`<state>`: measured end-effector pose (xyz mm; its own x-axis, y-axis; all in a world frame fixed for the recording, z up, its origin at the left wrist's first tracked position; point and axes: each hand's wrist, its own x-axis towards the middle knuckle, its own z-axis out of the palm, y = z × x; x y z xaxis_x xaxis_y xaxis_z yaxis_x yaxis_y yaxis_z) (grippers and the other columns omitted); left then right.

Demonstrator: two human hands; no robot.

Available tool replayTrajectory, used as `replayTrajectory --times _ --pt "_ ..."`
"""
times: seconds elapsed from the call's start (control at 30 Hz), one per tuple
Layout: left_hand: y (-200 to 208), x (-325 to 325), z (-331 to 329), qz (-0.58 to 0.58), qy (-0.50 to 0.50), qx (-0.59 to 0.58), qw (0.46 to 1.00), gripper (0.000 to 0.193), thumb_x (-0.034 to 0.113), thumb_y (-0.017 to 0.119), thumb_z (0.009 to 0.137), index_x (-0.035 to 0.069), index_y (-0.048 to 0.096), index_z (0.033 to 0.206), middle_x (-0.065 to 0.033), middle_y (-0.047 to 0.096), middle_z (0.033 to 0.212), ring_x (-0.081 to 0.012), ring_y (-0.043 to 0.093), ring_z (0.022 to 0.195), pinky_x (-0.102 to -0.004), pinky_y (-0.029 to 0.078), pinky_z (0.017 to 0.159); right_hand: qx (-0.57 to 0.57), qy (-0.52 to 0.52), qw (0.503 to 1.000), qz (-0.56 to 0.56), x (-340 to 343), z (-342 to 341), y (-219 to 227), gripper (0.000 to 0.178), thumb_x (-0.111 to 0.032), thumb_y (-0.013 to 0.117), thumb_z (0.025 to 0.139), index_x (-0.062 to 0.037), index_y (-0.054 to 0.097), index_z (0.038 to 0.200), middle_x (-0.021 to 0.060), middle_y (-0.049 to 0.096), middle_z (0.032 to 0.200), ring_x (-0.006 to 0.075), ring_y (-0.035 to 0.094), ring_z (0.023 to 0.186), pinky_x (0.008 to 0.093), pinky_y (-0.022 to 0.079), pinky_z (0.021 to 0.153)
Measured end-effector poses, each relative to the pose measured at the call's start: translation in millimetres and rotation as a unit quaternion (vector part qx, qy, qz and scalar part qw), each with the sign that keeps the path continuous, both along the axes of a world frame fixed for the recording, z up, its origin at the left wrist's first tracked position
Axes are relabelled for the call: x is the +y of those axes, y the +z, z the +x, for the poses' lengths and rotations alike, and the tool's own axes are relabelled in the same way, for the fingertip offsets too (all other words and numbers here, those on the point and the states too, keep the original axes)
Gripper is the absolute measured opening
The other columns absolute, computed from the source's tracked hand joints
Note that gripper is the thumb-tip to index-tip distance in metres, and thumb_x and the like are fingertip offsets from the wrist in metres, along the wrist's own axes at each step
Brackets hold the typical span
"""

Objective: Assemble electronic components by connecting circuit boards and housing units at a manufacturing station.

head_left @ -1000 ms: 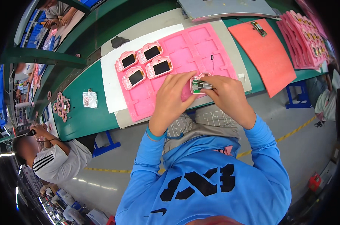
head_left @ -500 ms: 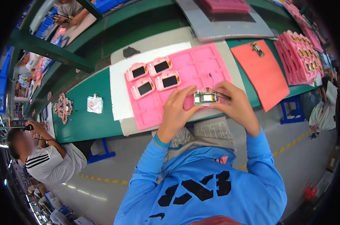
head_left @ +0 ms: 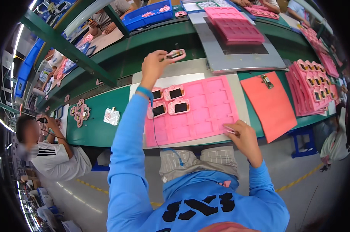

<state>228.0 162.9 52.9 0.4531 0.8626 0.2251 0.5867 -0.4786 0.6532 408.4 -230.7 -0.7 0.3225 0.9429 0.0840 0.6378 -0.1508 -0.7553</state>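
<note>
Head view looks down on a blue-sleeved person. Nearest, the right hand rests at the near edge of the pink moulded foam tray, fingers curled together around a thin tool. Four small pink devices with dark screens sit in the tray's far left pockets. Beyond, the left hand reaches out over the grey belt, fingers pinched tight on another small pink device.

Matt pink foam-like tray, glossy dark screens on small pink plastic devices.
</note>
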Motion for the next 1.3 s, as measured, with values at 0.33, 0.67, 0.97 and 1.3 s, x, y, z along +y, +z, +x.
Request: replayTrajectory --times 0.33,0.67,0.97,1.3 --pt "-106 99 -19 0.264 0.071 0.112 0.955 0.049 0.027 0.085 0.086 0.005 0.076 0.129 -0.0129 0.081 0.120 -0.0338 0.077 0.105 -0.0413 0.059 0.093 -0.128 -0.165 0.978 0.001 35 176 43 0.038 -0.033 0.075 0.097 -0.0018 0.065 0.079 0.0079 0.059 0.073 0.0198 0.044 0.064 0.0368 0.040 0.061" --pt "-44 -168 -58 0.159 -0.161 0.147 0.963 0.027 0.018 0.084 0.084 0.004 0.080 0.107 -0.0115 0.078 0.099 -0.0326 0.071 0.086 -0.0414 0.057 0.081 -0.201 -0.211 0.957 0.001 83 247 -36 0.026 -0.023 0.085 0.089 -0.0055 0.082 0.109 0.0090 0.079 0.092 0.0260 0.069 0.074 0.0377 0.053 0.069" --pt "-44 -237 -43 0.192 -0.198 0.005 0.961 0.022 0.011 0.082 0.086 0.008 0.080 0.107 -0.0032 0.075 0.100 -0.0230 0.067 0.083 -0.0341 0.055 0.078 0.116 -0.131 0.983 0.049 24 216 22 0.019 -0.023 0.074 0.104 -0.0052 0.071 0.099 -0.0004 0.062 0.073 0.0042 0.047 0.059 0.0199 0.033 0.054" --pt "-66 -307 -45 -0.033 -0.228 -0.138 0.963 0.024 0.015 0.077 0.095 0.004 0.076 0.116 -0.0062 0.076 0.109 -0.0193 0.067 0.083 -0.0325 0.055 0.074 0.590 -0.073 0.804 0.030 -51 3 -6 0.013 -0.010 0.067 0.105 -0.0072 0.064 0.118 0.0112 0.071 0.072 0.0030 0.036 0.045 0.0171 0.021 0.042"
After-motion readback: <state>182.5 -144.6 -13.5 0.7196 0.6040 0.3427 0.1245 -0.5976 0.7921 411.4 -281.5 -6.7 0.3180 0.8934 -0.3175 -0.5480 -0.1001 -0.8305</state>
